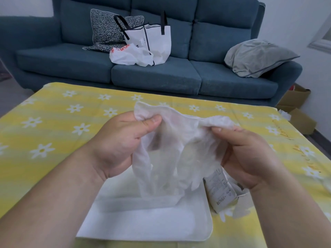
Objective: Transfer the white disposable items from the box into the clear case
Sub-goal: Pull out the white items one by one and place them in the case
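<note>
- The left hand [116, 142] is raised above the clear case [143, 222]. Its thumb and curled fingers pinch the upper left corner of a white disposable item [172, 138].
- The right hand [249, 154] is up and to the right of the case, with the thumb on top. It pinches the item's upper right edge, and the other fingers are curled in behind the sheet.
- The item is a thin, crumpled, see-through white sheet stretched between the two hands. It hangs straight down over the case, and its lower end reaches the case's far edge. I cannot tell whether the sheet touches the case or is inside it.
- The case lies flat on the table nearest the camera. It is a pale, frosted rectangle with rounded corners.
- The box [219, 192] lies just beside the case's right edge, below the right wrist. It is a small cream pack with printed text on its side. Its near end is torn open and bits of white material stick out of it.
- A yellow tablecloth [53, 140] with white daisies lies under the case and spreads out on every side.
- Beyond the case, past the table's far edge, stands a teal sofa [155, 76].
- On the sofa seat directly behind the case are a white tote bag [157, 40] with dark handles and a crumpled plastic bag [129, 56] with red lettering.
- A black-and-white patterned cushion [105, 29] leans against the sofa back to the left of the tote.
- A grey pillow [258, 56] rests on the sofa's right end.
- Cardboard boxes [297, 104] sit on the floor, far right of the case, beside the table.
</note>
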Available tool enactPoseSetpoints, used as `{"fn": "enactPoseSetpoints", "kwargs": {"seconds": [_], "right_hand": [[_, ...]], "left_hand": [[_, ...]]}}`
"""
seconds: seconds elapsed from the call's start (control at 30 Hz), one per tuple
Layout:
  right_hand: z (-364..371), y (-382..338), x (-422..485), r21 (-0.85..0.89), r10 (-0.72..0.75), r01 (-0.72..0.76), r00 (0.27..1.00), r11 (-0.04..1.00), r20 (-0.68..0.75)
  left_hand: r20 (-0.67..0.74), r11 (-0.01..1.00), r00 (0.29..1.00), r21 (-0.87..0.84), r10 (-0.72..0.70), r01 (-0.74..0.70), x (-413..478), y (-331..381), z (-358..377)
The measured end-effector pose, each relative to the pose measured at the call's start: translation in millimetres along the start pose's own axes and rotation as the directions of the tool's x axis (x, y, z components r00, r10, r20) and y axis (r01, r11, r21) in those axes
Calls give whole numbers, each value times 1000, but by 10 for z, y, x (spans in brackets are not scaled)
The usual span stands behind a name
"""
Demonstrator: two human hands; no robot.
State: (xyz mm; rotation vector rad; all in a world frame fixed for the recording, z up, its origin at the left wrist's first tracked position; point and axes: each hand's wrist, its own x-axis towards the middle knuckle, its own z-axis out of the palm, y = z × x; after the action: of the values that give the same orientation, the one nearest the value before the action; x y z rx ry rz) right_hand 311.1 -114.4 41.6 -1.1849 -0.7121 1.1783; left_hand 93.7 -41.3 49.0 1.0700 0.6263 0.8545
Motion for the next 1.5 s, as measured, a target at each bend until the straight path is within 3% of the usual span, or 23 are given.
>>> {"fn": "enactPoseSetpoints", "kwargs": {"seconds": [0.3, 0.53, 0.67, 0.77, 0.93, 1.1, 1.23, 1.5], "right_hand": [[15, -18, -45, 4, -68, 68, 998, 998, 16], [-11, -64, -113, 237, 51, -100, 978, 966, 204], [15, 4, -53, 175, 172, -194, 976, 965, 133], [17, -28, -34, 196, 84, -95, 995, 976, 62], [-39, -81, -29, -32, -93, 89, 983, 995, -159], [-9, -153, -92, -12, -133, 132, 985, 991, -114], [12, -162, -116, -54, -140, 135, 986, 989, -89], [112, -132, -163, -368, -224, 161, 965, 916, -136]], "left_hand": [[55, 986, 998, -166, 44, -34, 14, 28, -46], [79, 986, 996, -163, -31, 43, 38, -11, -17], [38, 979, 993, -163, -116, 120, 67, -56, -3], [-85, 975, 980, -145, -181, 167, 117, -60, -54], [-185, 941, 946, -264, -266, 213, 214, -98, -183], [-126, 929, 951, -280, -284, 241, 177, -86, -184], [-209, 965, 952, -183, -223, 186, 167, -66, -171], [-292, 979, 944, -179, -151, 102, 186, -89, -77]]}}
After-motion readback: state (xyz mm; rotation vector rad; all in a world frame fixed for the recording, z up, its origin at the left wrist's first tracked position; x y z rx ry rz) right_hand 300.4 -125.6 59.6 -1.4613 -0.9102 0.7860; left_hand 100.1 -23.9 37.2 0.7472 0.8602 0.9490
